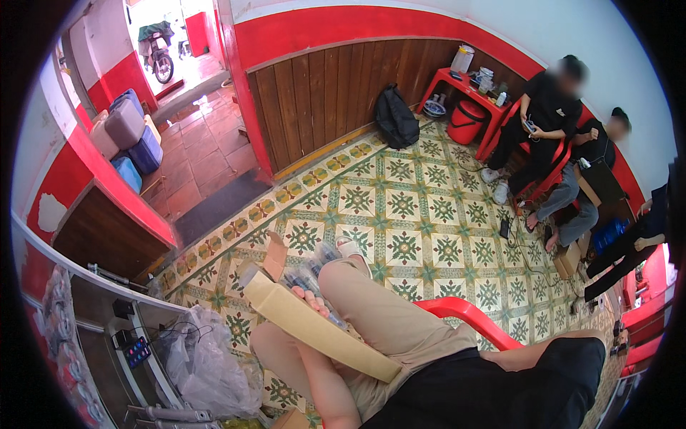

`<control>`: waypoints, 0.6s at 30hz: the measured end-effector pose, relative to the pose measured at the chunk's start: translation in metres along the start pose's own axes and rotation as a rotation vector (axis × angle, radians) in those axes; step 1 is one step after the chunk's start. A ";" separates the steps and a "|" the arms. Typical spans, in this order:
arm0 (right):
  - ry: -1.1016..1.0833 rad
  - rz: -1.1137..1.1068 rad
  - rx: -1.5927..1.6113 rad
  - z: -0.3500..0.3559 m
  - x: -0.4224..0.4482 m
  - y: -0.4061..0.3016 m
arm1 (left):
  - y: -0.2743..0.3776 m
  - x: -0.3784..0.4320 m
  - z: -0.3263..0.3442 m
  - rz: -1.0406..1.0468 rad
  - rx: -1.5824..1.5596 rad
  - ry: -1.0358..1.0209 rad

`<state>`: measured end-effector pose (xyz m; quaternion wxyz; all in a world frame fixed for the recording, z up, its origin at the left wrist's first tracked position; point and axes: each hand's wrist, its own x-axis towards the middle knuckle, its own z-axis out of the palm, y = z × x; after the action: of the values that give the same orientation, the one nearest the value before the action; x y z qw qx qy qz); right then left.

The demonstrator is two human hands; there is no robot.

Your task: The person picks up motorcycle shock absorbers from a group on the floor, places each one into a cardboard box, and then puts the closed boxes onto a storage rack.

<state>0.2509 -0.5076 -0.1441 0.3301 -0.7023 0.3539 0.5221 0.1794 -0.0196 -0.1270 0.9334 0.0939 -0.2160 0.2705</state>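
Observation:
A long cardboard box [321, 327] lies slantwise across my lap, its end flap [275, 256] standing up at the far end. The fingers of my left hand [312, 301] show at the box's far side edge, beside several items in clear plastic wrapping [313, 268] with dark parts inside. The palm is hidden behind the box, and how firmly the fingers hold it is not visible. My right hand is out of view; only that side's upper arm shows by the red chair arm [471, 316].
A clear plastic bag [206, 364] lies at the lower left by a metal-framed rack [112, 316] with a lit phone [138, 352]. A black backpack [396, 118] leans on the wall. Cables [514, 241] cross the tiled floor [402, 241]. Several people sit or stand at the right.

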 end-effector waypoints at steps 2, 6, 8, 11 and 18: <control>0.002 0.007 0.017 -0.003 0.001 0.004 | 0.000 0.000 0.001 0.006 0.007 -0.003; 0.008 -0.001 0.008 -0.009 0.004 0.008 | 0.002 -0.001 -0.002 -0.003 0.004 0.003; 0.008 -0.002 0.007 -0.007 0.007 0.005 | 0.003 0.000 -0.003 -0.005 0.000 0.001; 0.011 -0.005 0.036 -0.008 0.008 0.008 | 0.004 0.000 -0.005 -0.020 -0.014 -0.013; 0.019 -0.007 0.051 -0.013 0.010 0.016 | 0.003 -0.001 -0.005 -0.020 -0.010 -0.007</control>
<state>0.2454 -0.5282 -0.1521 0.3463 -0.6999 0.3678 0.5050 0.1787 -0.0156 -0.1313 0.9359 0.0922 -0.2195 0.2597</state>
